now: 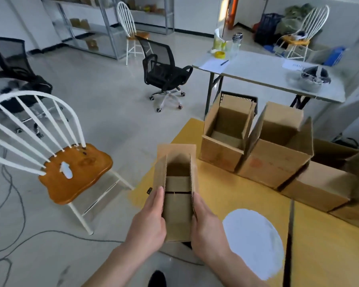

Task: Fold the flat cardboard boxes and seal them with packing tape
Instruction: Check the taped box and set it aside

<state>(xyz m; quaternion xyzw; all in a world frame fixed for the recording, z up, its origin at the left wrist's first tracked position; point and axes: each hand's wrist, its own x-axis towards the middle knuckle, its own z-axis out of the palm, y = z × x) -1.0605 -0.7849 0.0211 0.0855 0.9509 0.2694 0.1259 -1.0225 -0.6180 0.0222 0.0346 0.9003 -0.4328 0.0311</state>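
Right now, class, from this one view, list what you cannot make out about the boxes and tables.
Head view:
1. Small box: its underside and near end are hidden by the left hand and right hand; tape there unseen.
2. Far-right cardboard: blurred, cut by the right edge.
3. Sheet on the grey table: print too small to read.

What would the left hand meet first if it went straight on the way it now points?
Likely nothing new: the left hand would slide along the small box, then out over the floor; depth is unclear.
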